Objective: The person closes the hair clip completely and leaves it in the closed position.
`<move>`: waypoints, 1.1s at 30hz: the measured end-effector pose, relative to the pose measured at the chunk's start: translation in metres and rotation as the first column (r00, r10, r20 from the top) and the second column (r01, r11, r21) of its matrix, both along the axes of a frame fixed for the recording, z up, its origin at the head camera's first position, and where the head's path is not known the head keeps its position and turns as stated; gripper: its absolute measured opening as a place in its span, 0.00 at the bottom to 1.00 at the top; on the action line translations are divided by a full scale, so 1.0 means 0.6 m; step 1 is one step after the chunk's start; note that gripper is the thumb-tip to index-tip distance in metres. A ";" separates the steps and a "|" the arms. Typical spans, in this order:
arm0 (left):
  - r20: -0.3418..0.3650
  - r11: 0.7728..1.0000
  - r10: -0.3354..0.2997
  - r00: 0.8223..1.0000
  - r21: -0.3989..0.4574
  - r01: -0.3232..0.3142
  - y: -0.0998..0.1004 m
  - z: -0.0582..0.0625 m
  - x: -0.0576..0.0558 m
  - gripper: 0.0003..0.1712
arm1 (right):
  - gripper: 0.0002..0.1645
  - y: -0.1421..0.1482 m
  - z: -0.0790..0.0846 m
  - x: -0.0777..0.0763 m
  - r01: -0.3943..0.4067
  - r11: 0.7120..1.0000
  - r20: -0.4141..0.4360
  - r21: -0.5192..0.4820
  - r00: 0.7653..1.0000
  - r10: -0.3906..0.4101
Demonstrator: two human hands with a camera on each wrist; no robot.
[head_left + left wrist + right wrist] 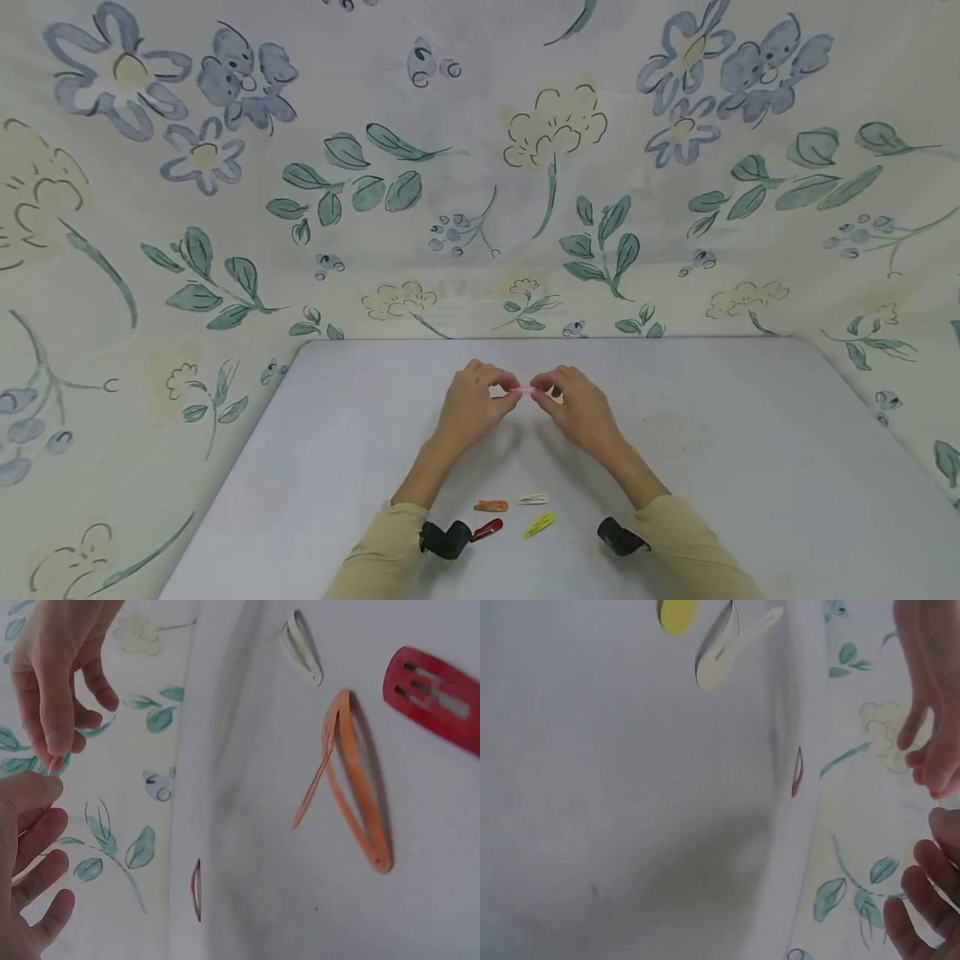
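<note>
A small pink hair clip (527,389) is pinched between the fingertips of both hands, over the far part of the table. My left hand (474,404) grips its left end with thumb and index finger, and my right hand (579,406) pinches the right end. The fingertips cover most of it. Nearer to me lie an orange snap clip (362,791), a white snap clip (533,499), a red snap clip (439,697) and a yellow snap clip (539,525). In the left wrist view the orange clip's inner tongue stands out from its frame.
The white table (337,450) reaches back to a flower-printed cloth (480,167) that hangs behind and along both sides. Black wrist-worn devices (446,540) sit at both cuffs, the left one close beside the red clip.
</note>
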State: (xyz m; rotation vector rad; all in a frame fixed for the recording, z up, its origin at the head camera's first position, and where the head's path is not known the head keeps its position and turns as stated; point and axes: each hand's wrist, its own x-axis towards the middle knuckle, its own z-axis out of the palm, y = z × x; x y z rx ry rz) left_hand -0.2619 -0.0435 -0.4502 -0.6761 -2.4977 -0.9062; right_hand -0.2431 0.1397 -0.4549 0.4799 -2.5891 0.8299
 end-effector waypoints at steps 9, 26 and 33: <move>0.044 0.990 -0.019 0.999 -0.140 0.025 0.006 0.018 -0.035 0.06 | 0.11 0.012 0.010 -0.033 -0.013 0.997 0.038 0.082 0.999 0.010; 0.206 0.940 0.040 0.978 -0.339 0.033 0.034 -0.026 -0.083 0.06 | 0.09 0.013 -0.026 -0.071 0.022 0.972 0.214 0.234 0.974 -0.074; 0.233 0.927 0.059 0.971 -0.372 0.033 0.040 -0.039 -0.086 0.06 | 0.09 0.011 -0.040 -0.082 -0.001 0.962 0.234 0.272 0.970 -0.065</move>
